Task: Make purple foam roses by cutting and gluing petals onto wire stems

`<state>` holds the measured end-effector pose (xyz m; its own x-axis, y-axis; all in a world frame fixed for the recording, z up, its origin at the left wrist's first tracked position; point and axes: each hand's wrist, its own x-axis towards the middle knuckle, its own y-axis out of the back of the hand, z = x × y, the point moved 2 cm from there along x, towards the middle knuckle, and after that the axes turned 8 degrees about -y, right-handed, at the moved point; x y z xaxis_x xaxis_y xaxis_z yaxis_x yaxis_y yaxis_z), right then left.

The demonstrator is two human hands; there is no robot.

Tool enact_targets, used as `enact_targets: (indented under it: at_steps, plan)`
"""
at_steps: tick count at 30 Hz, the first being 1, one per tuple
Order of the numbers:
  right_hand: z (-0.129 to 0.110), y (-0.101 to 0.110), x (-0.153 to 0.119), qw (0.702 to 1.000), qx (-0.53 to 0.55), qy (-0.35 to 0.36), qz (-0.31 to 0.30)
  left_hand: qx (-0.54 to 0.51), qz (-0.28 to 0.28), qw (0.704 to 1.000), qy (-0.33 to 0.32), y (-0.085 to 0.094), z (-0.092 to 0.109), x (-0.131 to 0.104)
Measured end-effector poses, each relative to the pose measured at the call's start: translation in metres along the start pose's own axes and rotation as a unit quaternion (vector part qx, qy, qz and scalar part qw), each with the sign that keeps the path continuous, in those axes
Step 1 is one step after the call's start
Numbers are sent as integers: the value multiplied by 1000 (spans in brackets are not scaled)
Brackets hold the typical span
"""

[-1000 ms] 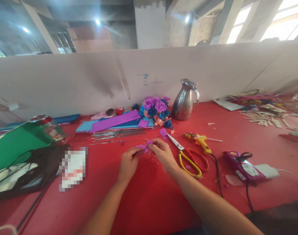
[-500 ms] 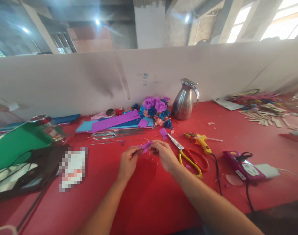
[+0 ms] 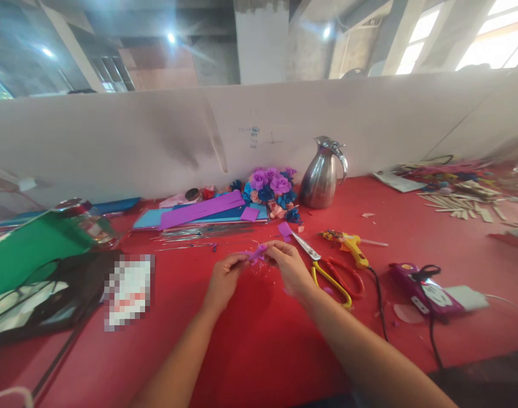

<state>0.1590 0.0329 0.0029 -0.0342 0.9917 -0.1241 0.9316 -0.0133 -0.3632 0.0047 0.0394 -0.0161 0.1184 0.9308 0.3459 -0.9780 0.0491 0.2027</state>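
Between my two hands is a small piece of purple crepe paper (image 3: 256, 254), partly rolled or twisted, held just above the red table. My left hand (image 3: 225, 279) pinches its left end between thumb and fingers. At the other end, my right hand (image 3: 288, 266) has its fingertips closed on the paper. Scissors (image 3: 322, 266) with one yellow and one red handle lie beside my right hand. Small purple paper pieces (image 3: 284, 229) rest near the blade tip. Tiny scraps are scattered under the held paper.
A yellow glue gun (image 3: 352, 248) and a purple power strip (image 3: 427, 292) with cables lie to the right. Behind stand a steel jug (image 3: 319, 175) and a bunch of paper flowers (image 3: 270, 190). Stacked crepe sheets (image 3: 199, 211) and thin wires (image 3: 199, 233) lie left of them, a green box (image 3: 33, 252) farther left.
My right fingers have shifted slightly on the purple paper, so more of its rolled end shows. The view has moved a little; the table items are unchanged.
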Motion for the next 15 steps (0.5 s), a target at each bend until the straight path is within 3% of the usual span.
enact_targets:
  at_steps: [3,7,15]
  plan:
    - [1,0,0,999,31,-34,-23,-28,-22,999,26,-1,1,0]
    - [-3,-1,-2,998,40,-13,-44,-40,-53,997,40,-2,2,0]
    - [-7,1,-2,999,29,-2,-20,-115,-57,990,65,-1,-2,0]
